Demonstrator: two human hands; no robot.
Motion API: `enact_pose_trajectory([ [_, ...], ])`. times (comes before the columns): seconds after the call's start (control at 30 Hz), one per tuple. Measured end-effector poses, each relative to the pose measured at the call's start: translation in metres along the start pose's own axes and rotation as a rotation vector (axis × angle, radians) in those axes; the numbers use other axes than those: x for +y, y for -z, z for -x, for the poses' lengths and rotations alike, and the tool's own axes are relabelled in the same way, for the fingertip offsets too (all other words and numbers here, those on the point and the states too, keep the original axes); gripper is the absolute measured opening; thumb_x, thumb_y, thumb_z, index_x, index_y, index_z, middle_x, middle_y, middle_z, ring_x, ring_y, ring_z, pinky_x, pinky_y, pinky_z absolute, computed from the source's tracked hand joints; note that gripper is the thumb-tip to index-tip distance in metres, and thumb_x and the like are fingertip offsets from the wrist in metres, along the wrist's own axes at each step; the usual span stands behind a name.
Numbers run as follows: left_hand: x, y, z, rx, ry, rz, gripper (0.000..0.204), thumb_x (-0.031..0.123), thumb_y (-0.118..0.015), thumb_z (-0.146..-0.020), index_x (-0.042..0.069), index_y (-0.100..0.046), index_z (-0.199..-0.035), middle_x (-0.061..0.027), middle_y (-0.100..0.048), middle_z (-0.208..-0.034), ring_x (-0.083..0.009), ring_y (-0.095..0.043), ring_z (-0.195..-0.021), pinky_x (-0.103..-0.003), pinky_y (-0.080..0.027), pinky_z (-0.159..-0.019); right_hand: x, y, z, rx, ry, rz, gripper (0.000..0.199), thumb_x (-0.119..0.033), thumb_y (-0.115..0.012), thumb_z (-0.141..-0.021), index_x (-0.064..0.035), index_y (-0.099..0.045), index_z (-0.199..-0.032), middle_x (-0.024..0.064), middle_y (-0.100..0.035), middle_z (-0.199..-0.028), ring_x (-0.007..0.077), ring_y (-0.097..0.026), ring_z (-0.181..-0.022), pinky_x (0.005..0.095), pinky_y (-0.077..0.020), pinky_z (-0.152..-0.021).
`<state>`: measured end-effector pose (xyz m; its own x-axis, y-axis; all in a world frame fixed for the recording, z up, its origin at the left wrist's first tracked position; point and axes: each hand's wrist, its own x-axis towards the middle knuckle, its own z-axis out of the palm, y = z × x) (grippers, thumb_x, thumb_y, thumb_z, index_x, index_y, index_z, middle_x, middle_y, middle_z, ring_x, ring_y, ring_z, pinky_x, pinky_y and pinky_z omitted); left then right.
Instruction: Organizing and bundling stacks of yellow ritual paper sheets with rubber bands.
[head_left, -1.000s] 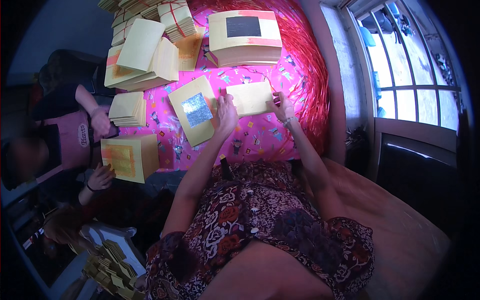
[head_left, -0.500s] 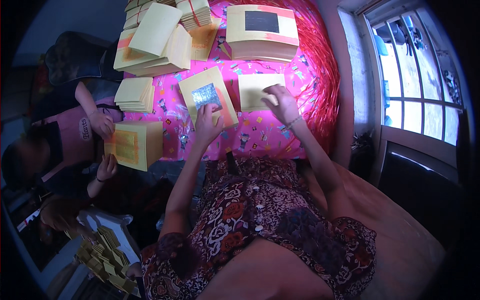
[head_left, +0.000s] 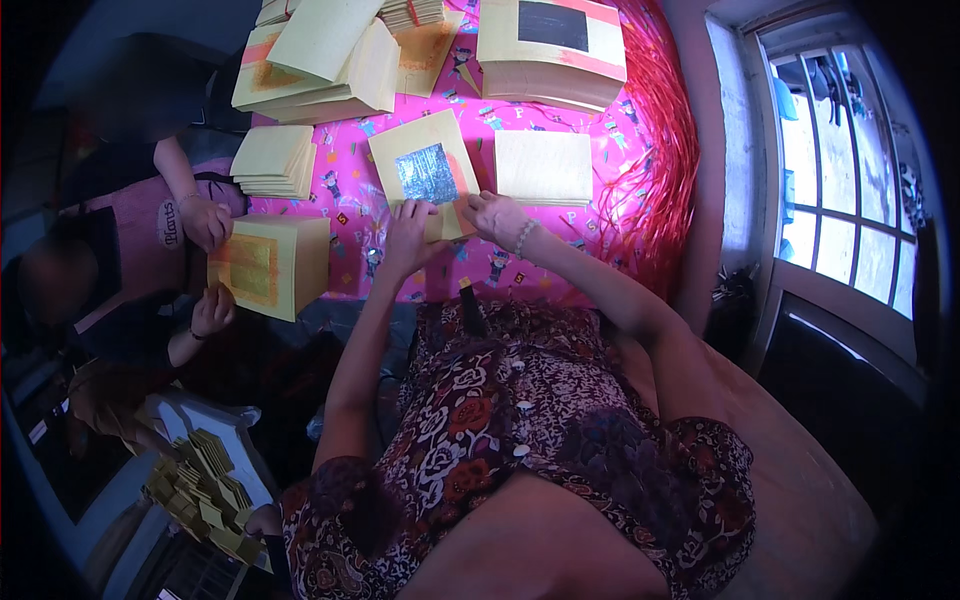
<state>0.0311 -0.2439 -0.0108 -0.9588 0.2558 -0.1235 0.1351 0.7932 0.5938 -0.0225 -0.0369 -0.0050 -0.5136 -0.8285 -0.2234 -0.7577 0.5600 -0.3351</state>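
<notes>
Both hands, left hand and right hand, pinch the yellow paper sheet bearing a silver foil square.

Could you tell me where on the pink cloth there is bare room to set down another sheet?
Bare pink cloth shows between the small paper stack and the foil-patch sheet, and below the plain sheet toward the red fringe. The far edge is crowded with tall paper stacks. Both hands, left and right, occupy the foil sheet's near edge.
</notes>
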Motion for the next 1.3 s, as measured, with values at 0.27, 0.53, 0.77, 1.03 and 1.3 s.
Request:
enact_pose_trajectory([
  [0.27,-0.006,0.006,-0.006,-0.055,0.013,0.121,0.053,0.030,-0.083,-0.059,0.010,-0.054,-0.099,-0.0054,-0.055,-0.098,-0.0269,-0.056,-0.093,-0.039,-0.045,-0.080,0.020,-0.010,-0.009,-0.010,0.032,-0.146,0.013,-0.019,-0.063,-0.075,-0.0058,-0.063,-0.077,0.0128,-0.064,-0.079,0.0269,-0.065,-0.073,0.0372,-0.0532,-0.065],
  [0.53,-0.007,0.010,-0.007,-0.059,0.025,0.204,0.050,0.033,-0.083,-0.060,0.009,-0.057,-0.096,-0.0049,-0.056,-0.095,-0.0241,-0.057,-0.089,-0.037,-0.048,-0.078,0.021,0.000,-0.014,-0.054,0.043,-0.100,0.011,-0.018,-0.060,-0.077,-0.0071,-0.061,-0.080,0.0100,-0.064,-0.073,0.0257,-0.065,-0.072,0.0363,-0.0530,-0.063],
  [0.77,-0.013,0.024,-0.001,-0.106,-0.023,0.181,0.056,0.031,-0.082,-0.060,0.009,-0.059,-0.106,-0.0085,-0.053,-0.106,-0.0270,-0.052,-0.102,-0.038,-0.044,-0.088,0.022,0.015,-0.013,0.021,0.063,-0.165,0.017,-0.013,-0.049,-0.084,-0.0047,-0.054,-0.098,0.0142,-0.063,-0.076,0.0293,-0.064,-0.072,0.0396,-0.0524,-0.062],
  [1.03,-0.050,0.050,0.000,0.098,-0.056,0.137,0.034,0.019,-0.074,-0.072,0.007,-0.062,-0.101,-0.0118,-0.058,-0.098,-0.0272,-0.055,-0.091,-0.038,-0.043,-0.083,0.028,0.059,-0.017,0.005,-0.031,-0.320,0.016,-0.015,-0.046,-0.088,-0.0022,-0.046,-0.098,0.0185,-0.062,-0.079,0.0361,-0.062,-0.075,0.0446,-0.0499,-0.065],
  [1.3,-0.074,0.033,-0.025,0.269,0.260,0.400,0.027,0.025,-0.060,-0.087,0.002,-0.063,-0.099,-0.0127,-0.064,-0.074,-0.0223,-0.058,-0.061,-0.035,-0.046,-0.058,0.029,0.058,-0.049,0.287,-0.408,-0.773,0.037,-0.027,-0.063,-0.082,-0.0001,-0.043,-0.097,0.0185,-0.057,-0.077,0.0346,-0.060,-0.072,0.0434,-0.0478,-0.068],
])
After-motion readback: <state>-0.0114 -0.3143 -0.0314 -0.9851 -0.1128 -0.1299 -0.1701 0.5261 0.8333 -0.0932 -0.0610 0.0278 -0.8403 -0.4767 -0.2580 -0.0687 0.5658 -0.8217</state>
